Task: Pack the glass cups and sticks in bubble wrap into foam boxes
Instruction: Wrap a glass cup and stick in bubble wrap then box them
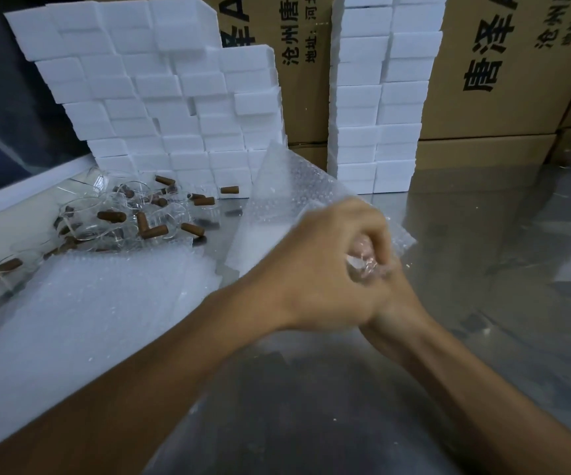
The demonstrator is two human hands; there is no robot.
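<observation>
i see left hand (325, 265) over right hand (394, 286) at centre, both sets of fingers curled round glass cup (363, 265), wrap sheet (294, 200) beneath. loose cups (88, 214) and brown sticks (155, 231) heaped at 10 o'clock on table (483, 269). foam boxes (160, 97) stacked at 11 and 1 o'clock.

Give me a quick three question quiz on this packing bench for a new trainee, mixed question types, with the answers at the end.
1. True or false: both hands, left hand and right hand, are working at one clear glass cup.
2. The loose brown sticks lie: A) among the unpacked cups B) inside a foam box C) on the cardboard cartons.
3. Fill in: the white foam boxes are stacked in front of ____ cartons.

Key: 1 true; 2 A; 3 cardboard.
</observation>
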